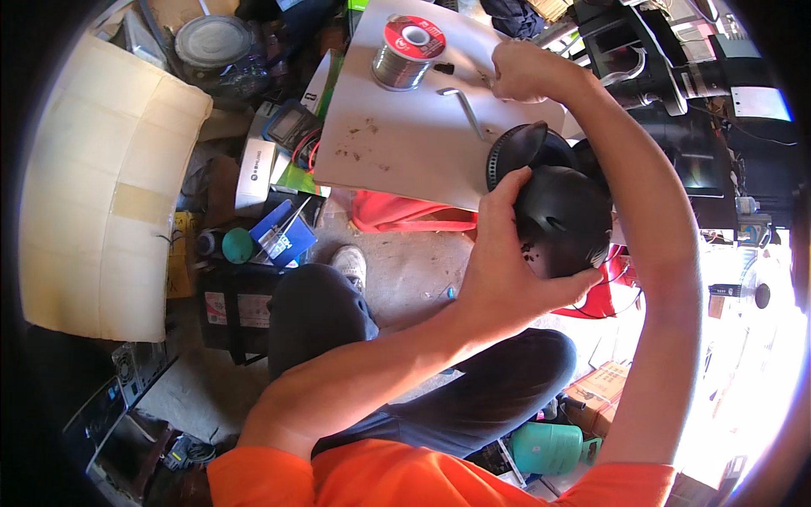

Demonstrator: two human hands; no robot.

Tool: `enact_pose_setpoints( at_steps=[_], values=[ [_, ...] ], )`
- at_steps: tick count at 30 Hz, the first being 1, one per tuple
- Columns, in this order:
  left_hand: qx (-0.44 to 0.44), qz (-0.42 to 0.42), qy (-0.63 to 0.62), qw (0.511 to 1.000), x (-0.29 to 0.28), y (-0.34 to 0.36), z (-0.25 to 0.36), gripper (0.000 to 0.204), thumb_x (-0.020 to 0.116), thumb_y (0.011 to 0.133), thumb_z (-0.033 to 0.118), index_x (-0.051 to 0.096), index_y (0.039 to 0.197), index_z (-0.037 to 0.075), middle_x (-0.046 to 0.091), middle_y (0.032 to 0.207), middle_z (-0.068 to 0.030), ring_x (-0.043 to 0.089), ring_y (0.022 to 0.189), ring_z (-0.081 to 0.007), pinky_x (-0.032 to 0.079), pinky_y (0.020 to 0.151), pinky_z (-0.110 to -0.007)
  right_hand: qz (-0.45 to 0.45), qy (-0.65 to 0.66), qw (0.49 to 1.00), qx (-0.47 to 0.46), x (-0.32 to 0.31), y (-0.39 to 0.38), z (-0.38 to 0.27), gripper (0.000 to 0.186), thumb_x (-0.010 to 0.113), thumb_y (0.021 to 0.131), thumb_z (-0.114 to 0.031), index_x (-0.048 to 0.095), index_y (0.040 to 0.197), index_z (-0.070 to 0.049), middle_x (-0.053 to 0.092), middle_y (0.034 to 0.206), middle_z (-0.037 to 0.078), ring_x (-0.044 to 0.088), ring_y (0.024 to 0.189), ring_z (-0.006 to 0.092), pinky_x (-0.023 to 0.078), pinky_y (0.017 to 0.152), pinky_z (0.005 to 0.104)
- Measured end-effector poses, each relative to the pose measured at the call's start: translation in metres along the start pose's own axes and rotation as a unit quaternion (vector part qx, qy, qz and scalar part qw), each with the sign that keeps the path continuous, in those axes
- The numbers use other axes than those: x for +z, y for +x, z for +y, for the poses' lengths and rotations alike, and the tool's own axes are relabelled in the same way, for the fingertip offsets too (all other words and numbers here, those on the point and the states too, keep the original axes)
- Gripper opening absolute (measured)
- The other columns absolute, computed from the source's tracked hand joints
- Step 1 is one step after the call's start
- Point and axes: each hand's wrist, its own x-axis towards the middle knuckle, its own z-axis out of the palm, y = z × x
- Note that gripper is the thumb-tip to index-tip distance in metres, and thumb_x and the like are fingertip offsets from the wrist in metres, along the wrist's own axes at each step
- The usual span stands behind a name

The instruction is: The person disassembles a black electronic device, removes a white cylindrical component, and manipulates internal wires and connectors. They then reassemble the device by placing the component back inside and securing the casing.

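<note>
My left hand point(507, 270) grips a black rounded plastic housing point(562, 215) held in the air above my knees. A black ribbed ring part point(515, 148) sticks up from the housing's top. My right hand point(524, 72) rests closed on the far edge of a pale board point(397, 152); its fingertips pinch something too small to make out. Near it on the board lie a metal hex key point(463, 106) and a spool of solder wire point(408, 52) with a red label.
A large beige cushion point(101, 186) lies at left. A blue box point(283, 237), a multimeter point(291, 127) and small boxes crowd the floor beside the board. A black machine point(676, 93) stands at right, a green gas canister point(549, 448) near my legs.
</note>
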Motion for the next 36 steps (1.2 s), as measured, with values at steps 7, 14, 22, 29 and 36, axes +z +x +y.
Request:
enact_pose_setpoints(
  at_steps=[7, 14, 22, 29, 36],
  values=[
    [0.028, 0.004, 0.046, 0.999, -0.003, 0.001, -0.001, 0.108, 0.091, 0.064, 0.021, 0.02, 0.144, 0.003, 0.04, 0.132, -0.0198, 0.049, 0.12, -0.0266, 0.042, 0.102, -0.038, 0.13, 0.223, 0.965, -0.057, -0.074, -0.12, -0.051, 0.018, 0.067, 0.079, -0.01, 0.065, 0.09, 0.004, 0.064, 0.075, 0.009, 0.062, 0.071, 0.0126, 0.049, 0.066, 0.0268],
    [0.014, 0.02, -0.011, 1.0, 0.0, 0.0, -0.003, 0.105, 0.088, 0.063, 0.03, 0.026, 0.142, 0.0, 0.039, 0.129, -0.0223, 0.045, 0.121, -0.0369, 0.042, 0.1, -0.043, 0.066, 0.454, 0.889, -0.001, -0.071, -0.218, -0.071, 0.013, 0.065, 0.084, 0.005, 0.069, 0.096, 0.004, 0.068, 0.086, 0.007, 0.062, 0.079, 0.0093, 0.05, 0.072, 0.0237],
    [0.014, 0.018, 0.042, 0.999, -0.002, 0.0, 0.005, 0.108, 0.09, 0.065, 0.024, 0.021, 0.142, -0.002, 0.044, 0.13, -0.0195, 0.048, 0.12, -0.0253, 0.042, 0.103, -0.037, 0.143, 0.317, 0.927, -0.139, -0.051, -0.211, -0.073, 0.014, 0.069, 0.076, 0.006, 0.067, 0.09, 0.002, 0.06, 0.084, 0.008, 0.06, 0.074, 0.0161, 0.047, 0.065, 0.0271],
    [0.022, 0.037, 0.009, 0.999, 0.002, 0.001, 0.002, 0.101, 0.087, 0.064, 0.029, 0.027, 0.14, 0.0, 0.04, 0.126, -0.0249, 0.048, 0.117, -0.0393, 0.046, 0.096, -0.043, 0.111, 0.341, 0.929, -0.088, -0.046, -0.205, -0.076, 0.014, 0.073, 0.073, 0.003, 0.071, 0.086, -0.001, 0.059, 0.084, 0.007, 0.06, 0.075, 0.0157, 0.046, 0.066, 0.0275],
    [-0.013, 0.013, 0.038, 0.999, -0.004, 0.0, 0.007, 0.109, 0.091, 0.063, 0.03, 0.023, 0.142, -0.002, 0.043, 0.131, -0.0199, 0.047, 0.122, -0.0268, 0.041, 0.103, -0.038, 0.074, 0.359, 0.927, -0.074, -0.057, -0.202, -0.075, 0.017, 0.071, 0.077, 0.002, 0.072, 0.093, 0.001, 0.061, 0.085, 0.006, 0.058, 0.074, 0.0126, 0.046, 0.07, 0.0255]
  ],
)
